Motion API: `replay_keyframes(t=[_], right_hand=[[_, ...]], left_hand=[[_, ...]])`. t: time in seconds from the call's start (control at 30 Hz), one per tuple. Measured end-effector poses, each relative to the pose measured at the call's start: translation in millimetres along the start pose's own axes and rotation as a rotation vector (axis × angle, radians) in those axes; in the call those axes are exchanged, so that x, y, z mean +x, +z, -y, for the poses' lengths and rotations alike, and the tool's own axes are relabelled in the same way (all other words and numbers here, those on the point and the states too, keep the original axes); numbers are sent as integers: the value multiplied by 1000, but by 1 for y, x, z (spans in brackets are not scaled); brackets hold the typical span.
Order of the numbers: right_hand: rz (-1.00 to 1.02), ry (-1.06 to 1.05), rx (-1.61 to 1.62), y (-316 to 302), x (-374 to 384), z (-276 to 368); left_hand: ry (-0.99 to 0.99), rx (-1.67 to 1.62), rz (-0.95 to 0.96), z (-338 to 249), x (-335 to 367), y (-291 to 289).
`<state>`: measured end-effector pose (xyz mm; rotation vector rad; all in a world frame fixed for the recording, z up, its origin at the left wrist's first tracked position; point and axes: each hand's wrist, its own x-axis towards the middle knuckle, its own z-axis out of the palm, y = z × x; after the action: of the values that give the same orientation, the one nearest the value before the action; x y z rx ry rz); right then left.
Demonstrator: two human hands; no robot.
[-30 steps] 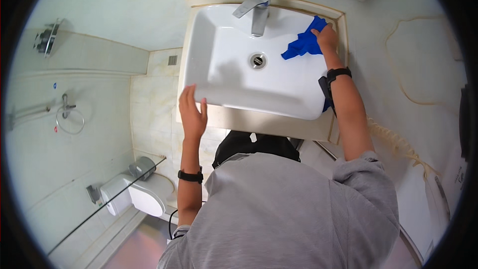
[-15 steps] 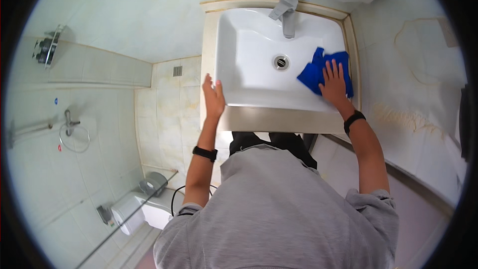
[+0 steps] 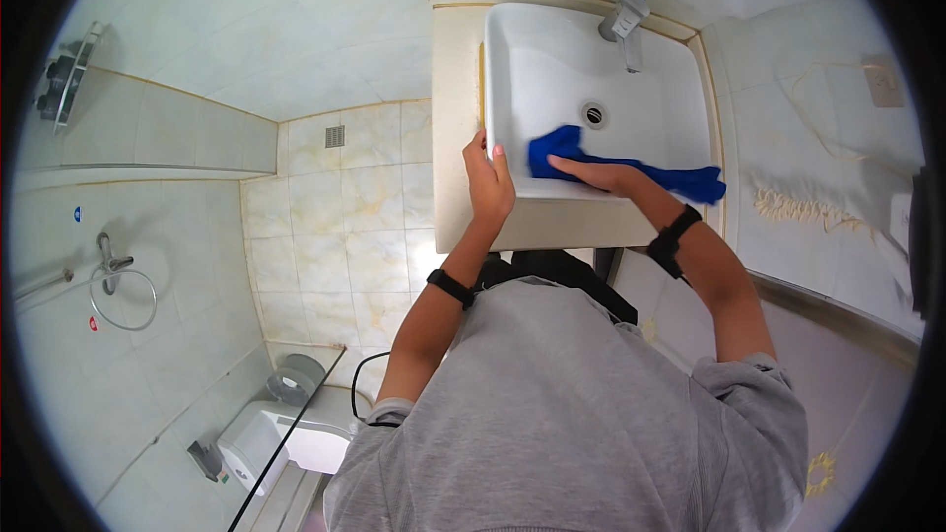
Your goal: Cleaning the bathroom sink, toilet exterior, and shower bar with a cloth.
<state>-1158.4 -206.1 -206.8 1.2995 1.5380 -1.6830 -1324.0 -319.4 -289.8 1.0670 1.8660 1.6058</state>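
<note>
Sink (image 3: 537, 69): R grip (image 3: 596, 173) on blu cloth (image 3: 555, 145)

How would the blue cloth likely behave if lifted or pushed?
The blue cloth is probably floppy: it bunches at the right hand and trails along the white sink's front side. It would likely crumple when pushed, given its uneven, folded outline. It seems light for its spread, looking like soft fabric, though dampness can't be judged.

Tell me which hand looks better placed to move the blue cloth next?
Probably the right hand: it is already on the blue cloth, at the front of the sink. The left hand is at the sink's front left corner, near the cloth but apart from it.
</note>
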Motion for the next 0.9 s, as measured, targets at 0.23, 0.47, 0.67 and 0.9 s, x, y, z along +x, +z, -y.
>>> replay_keyframes(t=[0.23, 0.47, 0.67, 0.9], right_hand=[[-11, -298, 59, 30, 0, 17], [-261, -134, -523, -51, -35, -98], [-240, -159, -348, -44, 26, -75], [-121, -602, 1135, 51, 69, 63]], left_hand=[[-4, 41, -10, -1, 0, -3], [-21, 71, 40, -13, 1, -5], [10, 150, 50, -9, 2, 0], [-99, -132, -53, 0, -7, 4]])
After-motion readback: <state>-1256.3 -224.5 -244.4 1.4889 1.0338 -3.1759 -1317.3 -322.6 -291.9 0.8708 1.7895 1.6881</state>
